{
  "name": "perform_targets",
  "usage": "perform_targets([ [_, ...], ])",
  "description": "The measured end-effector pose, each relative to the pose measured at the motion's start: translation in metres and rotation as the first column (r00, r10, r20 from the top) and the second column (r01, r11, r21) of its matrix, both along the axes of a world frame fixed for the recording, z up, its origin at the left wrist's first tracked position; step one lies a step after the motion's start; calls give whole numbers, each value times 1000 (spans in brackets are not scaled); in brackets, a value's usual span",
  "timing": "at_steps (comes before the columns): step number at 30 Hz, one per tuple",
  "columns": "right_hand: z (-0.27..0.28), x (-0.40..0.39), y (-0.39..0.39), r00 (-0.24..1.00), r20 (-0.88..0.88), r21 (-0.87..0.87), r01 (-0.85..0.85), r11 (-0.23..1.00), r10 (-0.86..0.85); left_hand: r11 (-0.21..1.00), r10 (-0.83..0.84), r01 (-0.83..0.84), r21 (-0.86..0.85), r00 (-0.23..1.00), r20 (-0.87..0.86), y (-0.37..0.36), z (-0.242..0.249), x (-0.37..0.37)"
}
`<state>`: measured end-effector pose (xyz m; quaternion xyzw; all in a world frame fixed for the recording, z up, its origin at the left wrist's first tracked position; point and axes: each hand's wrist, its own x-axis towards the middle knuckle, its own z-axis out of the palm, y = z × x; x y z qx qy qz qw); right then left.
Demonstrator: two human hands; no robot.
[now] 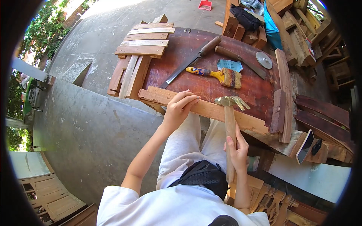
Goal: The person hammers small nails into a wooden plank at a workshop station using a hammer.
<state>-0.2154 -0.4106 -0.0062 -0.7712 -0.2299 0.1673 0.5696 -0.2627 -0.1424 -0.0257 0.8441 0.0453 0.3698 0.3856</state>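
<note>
A claw hammer [229, 122] stands nearly upright in this view, its wooden handle held by my right hand [238, 150]. The metal head overlaps a long light-brown wooden board [247, 119] lying along the near edge of the table. My left hand [179, 107] grips that board left of the hammer, fingers together and curled over its top. Just beyond the board lies a paintbrush [226, 78] with a yellow handle. Behind the brush is a piece of blue sandpaper [230, 65].
On the reddish table [169, 71] lie a handsaw [188, 64], a wooden-handled blade [249, 66] and a round disc [264, 60]. Slatted wooden pieces [145, 39] sit at the left end. A phone [305, 146] leans at the right, near stacked timber [298, 34].
</note>
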Motion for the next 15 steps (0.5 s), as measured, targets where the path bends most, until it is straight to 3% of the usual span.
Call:
perform_targets([
  [2, -2, 0, -2, 1000, -6, -4, -11, 1000, 11, 1000, 10, -10, -14, 1000, -6, 0, 2, 0],
  [4, -3, 0, -1, 1000, -12, -6, -23, 1000, 23, 988, -132, 131, 83, 991, 0, 5, 5, -2],
  [8, -2, -1, -1, 1000, -13, 13, -21, 1000, 22, 993, -112, 112, 35, 994, 2, 6, 2, -3],
  [10, -2, -1, 0, 1000, -10, 6, -23, 1000, 23, 985, -33, 28, -171, 999, -23, 0, 9, -3],
  [11, -2, -1, 1, 1000, -5, 26, -21, 999, 21, 985, -33, 29, -170, 999, -21, -2, 12, -2],
  [13, -1, -2, 1, 1000, 0, 48, -15, 999, 15, 823, 101, -70, -563, 995, 25, -3, 17, 0],
  [15, -1, -2, 0, 1000, -11, 28, -20, 999, 20, 833, 76, -59, -551, 997, 8, 5, 17, 0],
])
